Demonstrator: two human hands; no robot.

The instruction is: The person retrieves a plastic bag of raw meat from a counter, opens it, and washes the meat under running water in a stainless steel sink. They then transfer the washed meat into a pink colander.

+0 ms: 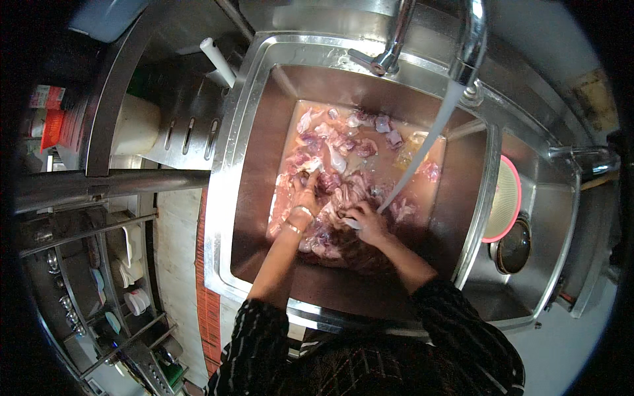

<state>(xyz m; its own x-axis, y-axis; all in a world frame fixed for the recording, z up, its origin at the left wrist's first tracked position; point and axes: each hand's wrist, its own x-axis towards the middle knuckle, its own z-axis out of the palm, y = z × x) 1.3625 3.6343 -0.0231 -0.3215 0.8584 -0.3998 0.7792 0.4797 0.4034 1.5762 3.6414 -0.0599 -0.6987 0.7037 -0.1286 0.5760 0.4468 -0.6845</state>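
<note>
Raw meat pieces (327,183) lie in cloudy pinkish water in a large stainless steel sink basin (257,163). My left hand (304,198), with bangles at the wrist, rests on the meat left of the middle, its fingers apart. To its right, my right hand (369,222) is curled around a small white object (352,223); what it is cannot be made out. Dark, stringy meat (351,190) lies between and beyond the hands. A water stream (418,151) runs from the faucet (465,64) and lands beside my right hand.
A smaller basin (545,277) on the right holds a pink-rimmed strainer (502,198) and a dark round pan (513,247). A second tap (384,62) stands at the back rim. A white handle (218,62) sticks up at the back left. Metal shelves (109,277) with dishes stand at left.
</note>
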